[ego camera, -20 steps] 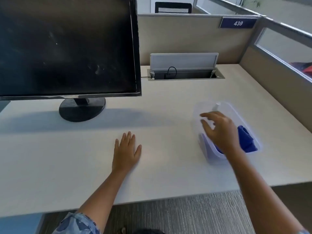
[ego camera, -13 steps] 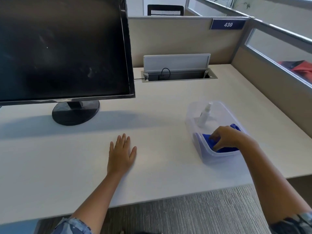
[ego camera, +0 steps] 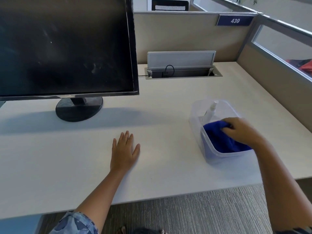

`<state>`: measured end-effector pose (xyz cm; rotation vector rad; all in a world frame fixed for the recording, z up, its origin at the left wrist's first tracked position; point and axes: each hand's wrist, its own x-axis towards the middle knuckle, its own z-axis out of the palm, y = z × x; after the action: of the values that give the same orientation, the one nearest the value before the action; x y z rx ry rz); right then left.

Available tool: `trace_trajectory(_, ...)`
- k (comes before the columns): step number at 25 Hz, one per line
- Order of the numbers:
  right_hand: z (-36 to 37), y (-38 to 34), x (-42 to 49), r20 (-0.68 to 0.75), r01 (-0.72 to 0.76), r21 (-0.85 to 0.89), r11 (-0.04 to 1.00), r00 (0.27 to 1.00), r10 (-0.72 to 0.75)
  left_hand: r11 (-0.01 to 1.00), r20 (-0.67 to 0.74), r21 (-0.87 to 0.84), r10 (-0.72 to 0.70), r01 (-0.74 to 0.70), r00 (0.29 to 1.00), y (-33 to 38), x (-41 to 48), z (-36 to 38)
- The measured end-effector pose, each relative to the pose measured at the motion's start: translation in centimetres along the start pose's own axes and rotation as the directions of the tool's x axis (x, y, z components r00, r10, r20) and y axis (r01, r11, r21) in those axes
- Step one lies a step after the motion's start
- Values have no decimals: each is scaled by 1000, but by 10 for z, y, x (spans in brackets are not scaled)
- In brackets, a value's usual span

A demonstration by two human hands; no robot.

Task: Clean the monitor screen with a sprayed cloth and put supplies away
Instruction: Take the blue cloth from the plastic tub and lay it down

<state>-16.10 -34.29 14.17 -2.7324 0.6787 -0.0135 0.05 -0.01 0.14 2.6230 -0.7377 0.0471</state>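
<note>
Head view: right hand (ego camera: 239, 130) grips blue cloth (ego camera: 219, 141) inside clear tub (ego camera: 217, 155) at right of desk (ego camera: 168, 92); spray bottle (ego camera: 211, 110) upright at tub's far end. Left hand (ego camera: 125, 151) flat, fingers spread, holding nothing. Monitor (ego camera: 64, 46) far left, smudged.

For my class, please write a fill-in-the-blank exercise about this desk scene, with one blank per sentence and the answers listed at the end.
1. The right hand has its grip on the ____ cloth.
2. The cloth and the spray bottle both sit inside a clear plastic ____.
3. The left hand lies ____ on the desk, palm down.
4. The sign on the partition reads ____.

Answers: blue; container; flat; 439
</note>
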Motion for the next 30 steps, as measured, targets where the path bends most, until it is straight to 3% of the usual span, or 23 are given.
trace_trajectory(4, -58, -17, -14, -312, 9, 248, 969, 948, 71, 1000, -70, 13, 10, -9, 998, 1, -2, -3)
trace_trajectory(9, -115, -86, -34, -570, 284, 276, 918, 817, -82, 1000, -143, -15, 15, -17, 990, -1, -4, -5)
trace_trajectory(12, -113, -141, -35, -537, 435, 328, 838, 816, -213, 980, -182, -193, -71, 35, 981, -2, -2, -9)
trace_trajectory(15, -79, -197, -21, -315, 450, 562, 694, 892, -323, 875, -131, -474, -181, 99, 975, 2, -1, -21)
trace_trajectory(17, -52, -219, -3, -155, 339, 750, 568, 925, -347, 694, -1, -678, -332, 243, 943, 6, 1, -42)
trace_trajectory(18, -36, -224, 8, -70, 249, 816, 521, 938, -339, 523, 118, -781, -415, 343, 902, 1, 4, -52)
trace_trajectory(19, -19, -225, 20, 22, 134, 867, 479, 952, -305, 282, 261, -866, -449, 412, 855, -6, 4, -61)
trace_trajectory(20, -1, -222, 32, 114, 5, 902, 432, 961, -251, 19, 389, -900, -415, 435, 822, -16, 1, -67)
trace_trajectory(21, 18, -216, 43, 208, -121, 912, 391, 960, -188, -171, 468, -884, -361, 435, 807, -28, -5, -70)
trace_trajectory(22, 39, -209, 51, 299, -236, 900, 365, 946, -125, -227, 503, -864, -332, 449, 798, -40, -9, -70)
trace_trajectory(24, 80, -194, 59, 435, -398, 830, 391, 900, -8, -192, 544, -838, -357, 511, 759, -54, -18, -66)
trace_trajectory(26, 110, -179, 60, 476, -460, 737, 495, 873, 103, 10, 518, -826, -384, 564, 765, -57, -20, -63)
trace_trajectory(28, 125, -176, 57, 372, -372, 705, 603, 919, 132, 246, 456, -781, -404, 574, 793, -54, -19, -65)
trace_trajectory(30, 135, -182, 49, 169, -168, 613, 772, 982, 80, 402, 424, -698, -435, 593, 794, -50, -17, -70)
